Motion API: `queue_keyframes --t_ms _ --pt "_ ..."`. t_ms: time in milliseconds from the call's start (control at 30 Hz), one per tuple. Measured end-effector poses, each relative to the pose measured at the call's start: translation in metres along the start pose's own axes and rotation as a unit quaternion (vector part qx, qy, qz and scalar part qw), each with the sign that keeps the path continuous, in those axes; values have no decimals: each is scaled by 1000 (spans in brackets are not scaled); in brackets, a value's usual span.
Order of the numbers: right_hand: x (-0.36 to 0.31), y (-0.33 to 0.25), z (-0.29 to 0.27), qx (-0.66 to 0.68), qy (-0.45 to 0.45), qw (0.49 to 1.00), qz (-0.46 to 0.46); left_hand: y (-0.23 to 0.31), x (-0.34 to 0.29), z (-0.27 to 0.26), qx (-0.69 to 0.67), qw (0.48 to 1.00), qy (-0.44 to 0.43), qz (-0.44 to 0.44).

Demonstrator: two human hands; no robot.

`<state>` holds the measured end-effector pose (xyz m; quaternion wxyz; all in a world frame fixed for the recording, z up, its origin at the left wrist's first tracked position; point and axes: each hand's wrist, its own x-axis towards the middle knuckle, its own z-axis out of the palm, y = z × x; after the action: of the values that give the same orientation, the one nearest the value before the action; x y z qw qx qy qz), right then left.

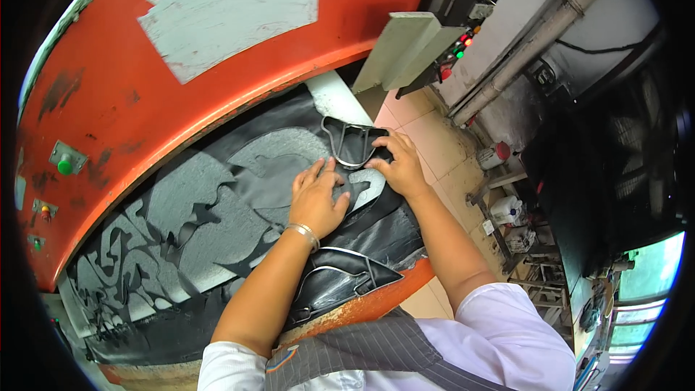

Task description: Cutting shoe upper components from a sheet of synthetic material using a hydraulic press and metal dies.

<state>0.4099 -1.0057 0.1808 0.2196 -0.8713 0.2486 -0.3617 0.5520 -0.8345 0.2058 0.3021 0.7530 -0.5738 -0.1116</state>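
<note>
A workshop is shown, its pale tiled floor (427,137) running down the right of centre, while the upper left of the frame is filled by a broad orange-red painted machine beam (347,0). Below it, on an orange-edged machine bed (416,277), a black, thin sheet material (268,181) is spread at centre, with rough grey patches seen through its ragged openings.

And just above the centre of the frame, the task's thing is found: a dark, rounded-triangular metal frame with crossbars (343,142). Its positioning over the material appears to be the step in hand. A level, close-fitting placement on uncut material seems called for, then both hands drawn clear; whether the frame is fully seated cannot be told.

By the right hand (398,168), brought in from the lower right with the forearm angled up and left, the frame's right edge is pinched between thumb and bent fingers. The left hand (316,197) is laid palm down at centre, fingers loosely spread and pointed up the frame, nothing seen gripped, just beside the metal piece. Below, near the bed's edge, a second, larger, pointed metal outline (370,272) is left untouched.
</note>
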Motion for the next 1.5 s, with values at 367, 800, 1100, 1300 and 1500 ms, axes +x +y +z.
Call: queue_keyframes --t_ms 367,800,1100,1300,1500 --pt "-17 -107 -47 -69 71 995 -22 -61 -115 -132 -175 961 204 -63" --pt "26 -424 125 231 -104 922 -293 -353 -414 -436 111 664 665 -322" --pt "43 -511 164 240 -95 937 -236 -379 -529 -537 -3 747 582 -320" --pt "-48 -404 88 72 -401 873 -270 -190 -458 -322 -3 917 318 -239" --pt "-150 -330 26 5 -437 869 -230 -36 -419 -197 15 967 158 -200"
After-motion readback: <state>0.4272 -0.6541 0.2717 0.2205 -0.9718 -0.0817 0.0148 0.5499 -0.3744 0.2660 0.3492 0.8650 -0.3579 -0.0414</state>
